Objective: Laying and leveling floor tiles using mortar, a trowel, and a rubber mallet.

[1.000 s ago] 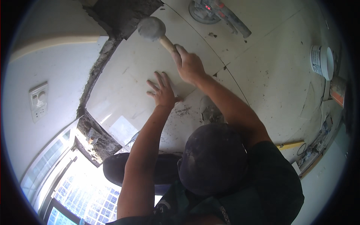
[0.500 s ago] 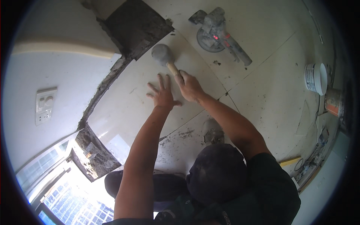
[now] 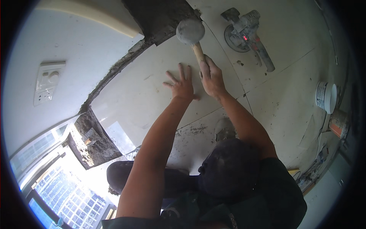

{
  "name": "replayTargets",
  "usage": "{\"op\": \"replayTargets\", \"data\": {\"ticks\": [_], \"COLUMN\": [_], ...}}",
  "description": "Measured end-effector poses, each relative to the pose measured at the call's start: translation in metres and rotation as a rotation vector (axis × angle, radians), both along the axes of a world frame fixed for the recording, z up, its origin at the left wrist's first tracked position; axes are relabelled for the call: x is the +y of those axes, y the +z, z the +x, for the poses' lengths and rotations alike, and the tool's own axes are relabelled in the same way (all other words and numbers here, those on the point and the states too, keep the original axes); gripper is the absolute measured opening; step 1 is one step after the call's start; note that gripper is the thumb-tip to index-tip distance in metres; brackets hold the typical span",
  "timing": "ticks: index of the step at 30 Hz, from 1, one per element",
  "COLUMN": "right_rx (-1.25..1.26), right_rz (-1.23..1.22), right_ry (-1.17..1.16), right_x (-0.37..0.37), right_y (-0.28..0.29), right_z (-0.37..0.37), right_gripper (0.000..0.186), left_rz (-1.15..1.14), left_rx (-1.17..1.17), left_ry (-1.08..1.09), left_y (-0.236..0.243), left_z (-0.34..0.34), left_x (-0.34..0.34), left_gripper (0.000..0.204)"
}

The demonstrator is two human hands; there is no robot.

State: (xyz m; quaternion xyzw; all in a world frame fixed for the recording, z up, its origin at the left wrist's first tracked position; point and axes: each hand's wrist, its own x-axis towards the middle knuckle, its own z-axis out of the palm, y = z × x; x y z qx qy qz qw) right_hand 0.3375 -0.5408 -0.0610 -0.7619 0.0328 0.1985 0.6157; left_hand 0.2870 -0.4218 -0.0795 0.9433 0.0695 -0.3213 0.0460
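My right hand (image 3: pixel 212 78) is wrapped round the wooden handle of a mallet (image 3: pixel 190 31). Its round grey head points away from me, beyond my fingers, and looks raised off the floor. My left hand (image 3: pixel 182 86) lies flat with fingers spread on a large pale floor tile (image 3: pixel 133 91), just left of the mallet handle. Dust coats the fingers of both hands.
A dusty angle grinder (image 3: pixel 248 36) with a red light lies on the tiles at the far right. Along the wall runs a rough gap (image 3: pixel 118 66), widening into dark pits at both ends. A white bucket (image 3: pixel 324 95) stands right. A wall socket (image 3: pixel 49 82) is left.
The mallet head looks larger and higher, as if lifted from the tile by my right hand. My left hand stays spread on the tile. The whole view has shifted and turned slightly.
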Motion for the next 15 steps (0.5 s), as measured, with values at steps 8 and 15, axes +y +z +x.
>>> {"op": "replayTargets", "data": {"ticks": [8, 15], "right_rx": [-0.066, -0.041], "right_rz": [-0.006, -0.149], "right_ry": [0.001, 0.054], "right_x": [-0.005, -0.034], "right_y": [-0.003, -0.031], "right_z": [-0.006, -0.009], "right_gripper": [0.037, 0.036], "left_rz": [0.013, 0.004], "left_rx": [0.045, 0.043], "left_ry": [-0.023, -0.026], "left_y": [0.005, 0.004], "left_z": [-0.005, 0.003], "left_x": [0.001, -0.008], "left_gripper": [0.14, 0.14]}}
